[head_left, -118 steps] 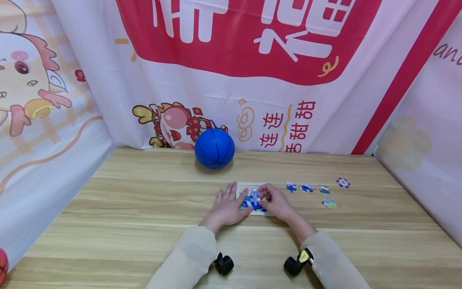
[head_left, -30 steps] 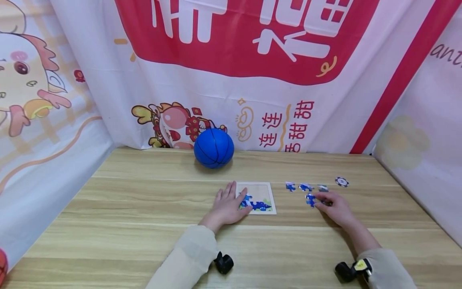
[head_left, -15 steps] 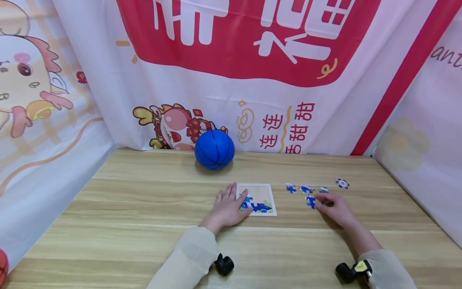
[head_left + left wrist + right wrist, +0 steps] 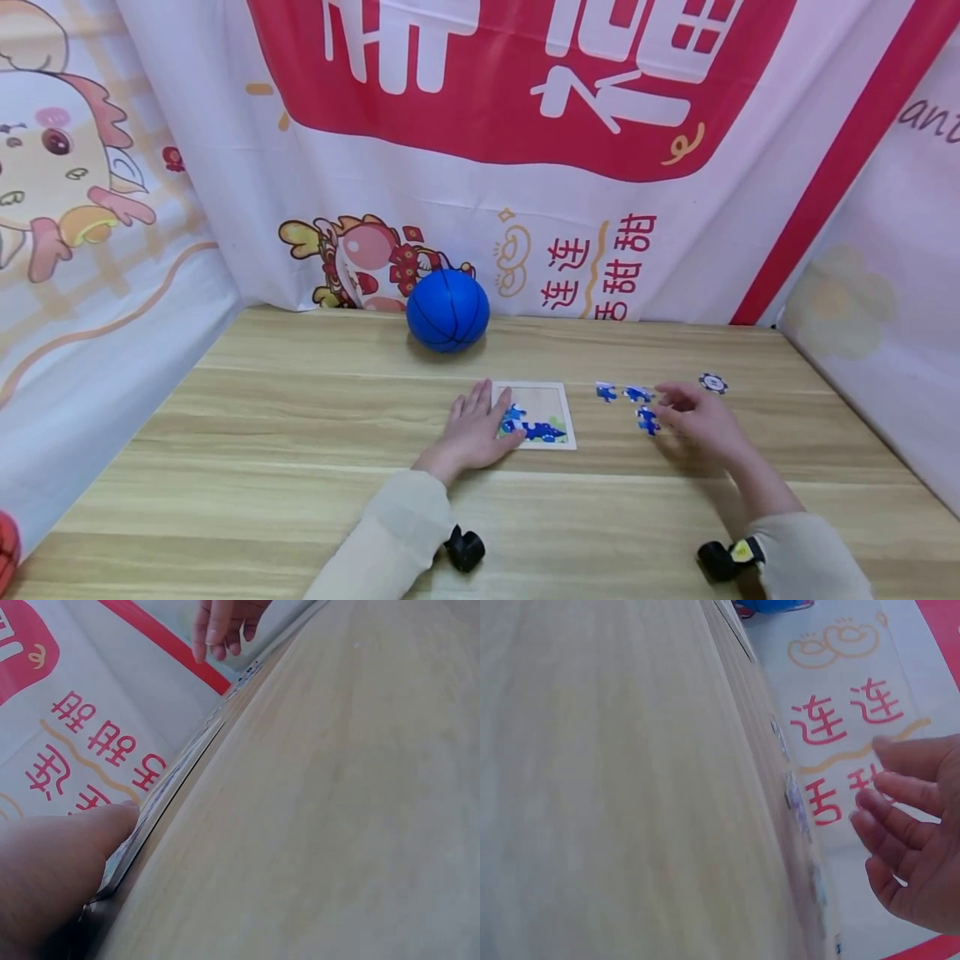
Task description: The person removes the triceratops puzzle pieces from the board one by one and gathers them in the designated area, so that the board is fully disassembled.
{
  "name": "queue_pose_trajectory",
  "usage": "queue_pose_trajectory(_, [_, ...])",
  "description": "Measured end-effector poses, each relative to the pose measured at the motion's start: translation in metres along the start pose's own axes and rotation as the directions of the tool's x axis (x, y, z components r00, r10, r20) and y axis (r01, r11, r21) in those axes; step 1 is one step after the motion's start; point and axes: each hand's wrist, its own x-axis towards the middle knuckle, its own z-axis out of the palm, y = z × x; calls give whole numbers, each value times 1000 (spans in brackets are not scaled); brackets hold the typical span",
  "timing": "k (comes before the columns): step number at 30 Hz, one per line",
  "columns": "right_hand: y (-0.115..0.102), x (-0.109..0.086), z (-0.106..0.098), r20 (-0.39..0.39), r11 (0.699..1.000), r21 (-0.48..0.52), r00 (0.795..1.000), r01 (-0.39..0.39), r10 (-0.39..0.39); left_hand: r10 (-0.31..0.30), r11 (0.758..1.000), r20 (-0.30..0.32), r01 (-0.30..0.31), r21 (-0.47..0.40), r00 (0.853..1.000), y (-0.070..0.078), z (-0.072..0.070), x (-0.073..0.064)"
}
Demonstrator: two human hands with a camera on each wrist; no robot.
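Blue puzzle strip [image 4: 536, 431] lies crosswise in the frame [image 4: 551, 446], pointing right.

On the wooden bench [image 4: 300, 400], a round blue ball [image 4: 447, 310] stands behind the square white-framed tray [image 4: 570, 417], the left hand [image 4: 471, 425] over its left side; blue jigsaw pieces [image 4: 647, 421] lie between tray and right hand [image 4: 701, 421], a round dark-and-white chip [image 4: 713, 383] behind.

A wood-grained table [image 4: 262, 475] stood before a white back cloth [image 4: 420, 192] with a red panel [image 4: 487, 108], between cartoon-printed left cloth [image 4: 150, 358] and pale, flower-printed right cloth [image 4: 885, 400].
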Motion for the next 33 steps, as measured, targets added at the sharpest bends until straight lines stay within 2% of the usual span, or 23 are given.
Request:
queue_pose_trajectory(8, [-32, 9, 25, 30, 994, 41, 994, 100, -101, -15, 999, -42, 14, -30, 999, -13, -5, 0])
queue_pose_trajectory(13, [-50, 17, 49, 71, 991, 85, 992, 101, -107, -40, 998, -21, 39, -42, 999, -19, -9, 0])
queue_pose_trajectory(20, [-73, 26, 80, 131, 984, 145, 984, 104, -124, -43, 999, 10, 43, -22, 999, -22, -13, -2])
queue_pose_trajectory(26, [-79, 30, 105, 150, 980, 161, 979, 116, -141, -50, 999, 18, 50, -3, 999, -21, -14, -3])
queue_pose_trajectory(30, [-79, 34, 121, 146, 976, 151, 973, 158, -180, -52, 999, 22, 52, 6, 998, -20, -14, -3])
queue_pose_trajectory(33, [-79, 37, 130, 124, 972, 101, 967, 211, -223, -51, 999, 20, 50, 15, 999, -19, -14, -2])
